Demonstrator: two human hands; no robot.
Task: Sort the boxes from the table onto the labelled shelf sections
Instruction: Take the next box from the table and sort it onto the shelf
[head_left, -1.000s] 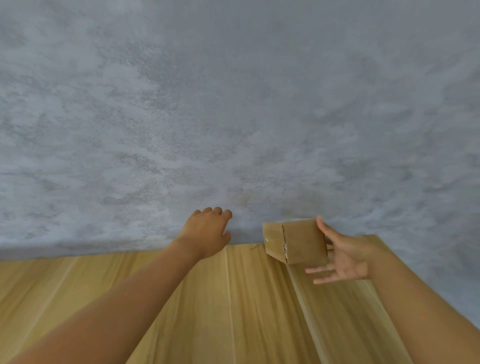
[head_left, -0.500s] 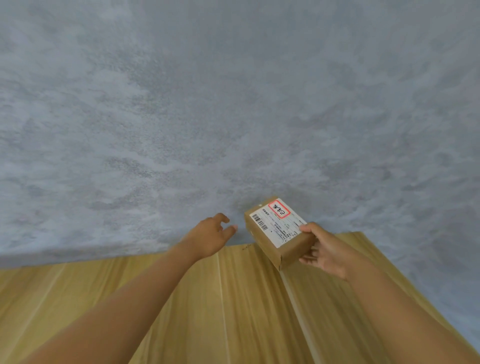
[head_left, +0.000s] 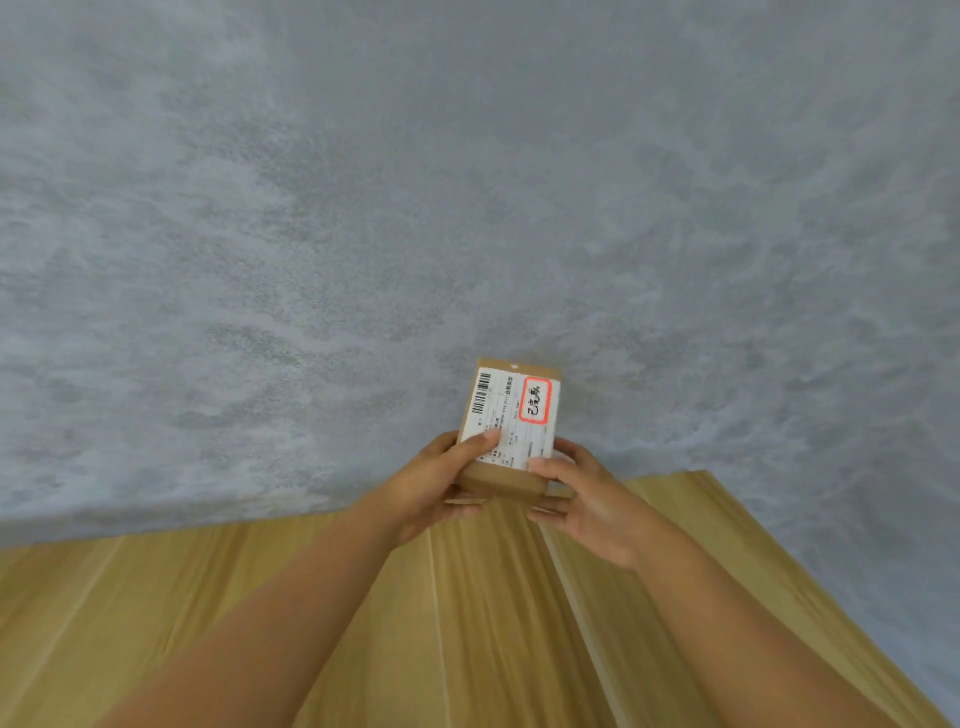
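A small brown cardboard box is held up above the far edge of the wooden table, its white shipping label facing me. The label carries a barcode and a handwritten mark inside a red frame. My left hand grips the box's lower left side, thumb lying on the label. My right hand holds the lower right side, thumb on the label and fingers under the box. No shelf is in view.
Grey mottled floor fills the view beyond the table. The table's far edge runs across the lower part of the view, and its right edge slants down to the right.
The box has turned so its label stands upright facing me. My left hand came across and took hold of the box, which only my right hand held before.
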